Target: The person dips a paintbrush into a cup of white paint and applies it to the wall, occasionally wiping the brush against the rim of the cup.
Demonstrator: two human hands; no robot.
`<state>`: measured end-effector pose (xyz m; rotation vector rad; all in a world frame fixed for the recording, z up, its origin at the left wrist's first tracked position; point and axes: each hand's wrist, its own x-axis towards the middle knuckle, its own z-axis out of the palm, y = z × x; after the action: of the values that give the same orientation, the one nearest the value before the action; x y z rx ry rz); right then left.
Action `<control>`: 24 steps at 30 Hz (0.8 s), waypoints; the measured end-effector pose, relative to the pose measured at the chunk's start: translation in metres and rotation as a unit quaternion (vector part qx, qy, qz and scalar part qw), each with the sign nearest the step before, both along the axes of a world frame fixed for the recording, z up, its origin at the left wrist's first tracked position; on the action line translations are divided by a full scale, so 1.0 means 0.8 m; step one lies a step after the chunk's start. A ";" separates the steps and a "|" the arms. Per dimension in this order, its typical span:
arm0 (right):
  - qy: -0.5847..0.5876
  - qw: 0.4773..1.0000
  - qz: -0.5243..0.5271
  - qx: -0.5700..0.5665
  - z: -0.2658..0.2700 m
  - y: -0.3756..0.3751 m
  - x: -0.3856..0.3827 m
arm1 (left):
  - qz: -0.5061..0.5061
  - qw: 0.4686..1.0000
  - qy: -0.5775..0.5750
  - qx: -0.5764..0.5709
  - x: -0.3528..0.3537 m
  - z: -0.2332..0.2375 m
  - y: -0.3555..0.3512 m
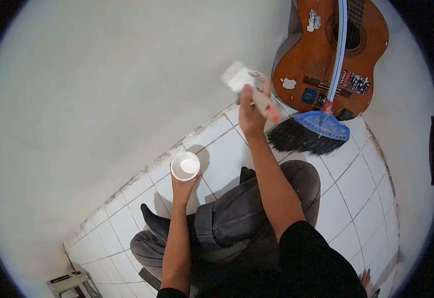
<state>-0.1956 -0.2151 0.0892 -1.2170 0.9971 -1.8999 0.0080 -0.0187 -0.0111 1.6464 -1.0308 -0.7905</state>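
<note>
In my left hand is a white cup, held upright over the tiled floor with white paint inside it. My right hand grips a paintbrush by its pale handle, which ends in a red tip. White paint coats the brush head, which points up and left, close to the pale wall. Whitish smears show on some of the right fingers. The cup is lower and to the left of the brush.
A brown guitar with stickers leans at the upper right. In front of it stands a broom with a blue head and black bristles. My crossed legs rest on white floor tiles. A small stool-like object is at lower left.
</note>
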 end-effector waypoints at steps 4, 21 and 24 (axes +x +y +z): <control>-0.119 0.987 0.010 0.109 -0.020 -0.016 -0.008 | 0.000 0.999 0.051 0.011 -0.003 0.003 0.001; 0.042 0.981 0.188 0.023 -0.029 -0.013 0.014 | -0.001 0.999 0.043 0.004 0.000 -0.006 0.002; -0.029 0.982 0.176 -0.053 0.023 0.002 -0.001 | 0.001 0.999 0.041 -0.003 0.004 -0.009 0.003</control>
<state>-0.1965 -0.2133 0.1079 -1.2937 0.6071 -1.7132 0.0115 -0.0163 -0.0186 1.5964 -0.9729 -0.8464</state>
